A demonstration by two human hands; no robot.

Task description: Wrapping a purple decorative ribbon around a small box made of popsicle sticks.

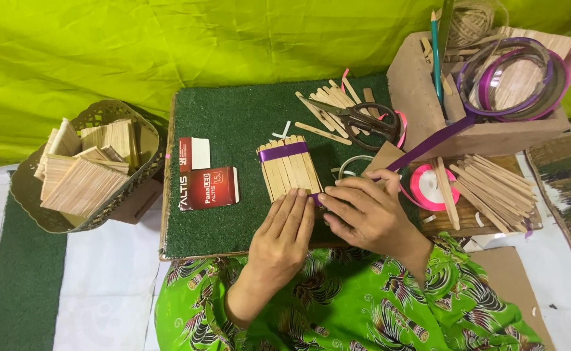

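A mat of wooden sticks [290, 164] laid side by side lies on a green turf board [233, 130], with a purple ribbon band [283, 151] across its far end. My left hand [286, 233] presses flat on the mat's near end, fingers together. My right hand [364, 211] is next to it, pinching purple ribbon [428, 143] at the mat's near right corner. That ribbon runs up and right to spools [513, 77] in a cardboard box.
Scissors [363, 119] and loose sticks [327, 107] lie at the board's far side. A red box [206, 181] lies left of the mat. A woven basket [84, 170] holds finished stick squares at left. A pink ribbon roll [426, 186] and more sticks [493, 188] sit at right.
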